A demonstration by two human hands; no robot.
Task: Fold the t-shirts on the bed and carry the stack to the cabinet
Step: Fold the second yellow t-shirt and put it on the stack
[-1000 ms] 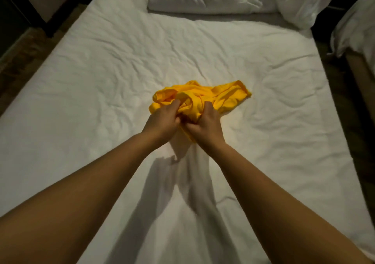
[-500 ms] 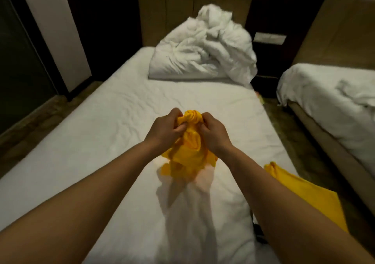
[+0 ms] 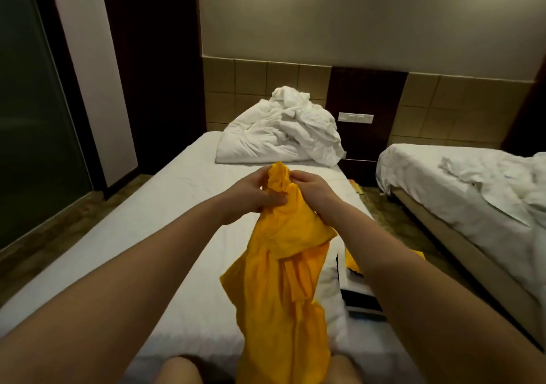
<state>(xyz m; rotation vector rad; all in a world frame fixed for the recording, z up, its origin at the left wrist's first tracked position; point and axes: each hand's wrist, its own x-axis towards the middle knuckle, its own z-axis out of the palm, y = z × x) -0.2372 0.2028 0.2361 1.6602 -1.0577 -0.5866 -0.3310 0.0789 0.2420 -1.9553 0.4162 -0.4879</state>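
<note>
A yellow t-shirt [image 3: 283, 280] hangs crumpled in the air above the white bed [image 3: 165, 206]. My left hand [image 3: 251, 194] grips its upper part from the left, fingers curled into the cloth. My right hand [image 3: 313, 190] pinches the bunched top edge from the right. The shirt's lower part drops down toward my knees. A second piece of yellow cloth [image 3: 353, 262] shows at the bed's right edge, mostly hidden behind my right forearm.
A rumpled white duvet and pillow [image 3: 280, 138] lie at the head of the bed. A second bed [image 3: 461, 194] stands to the right across a narrow floor gap. A dark flat object [image 3: 362, 301] lies at the bed's right edge. A glass door [image 3: 32, 135] is at left.
Both hands have lifted the yellow t-shirt off the mattress, and it now hangs down long instead of lying bunched. My view has tilted up toward the headboard wall.
</note>
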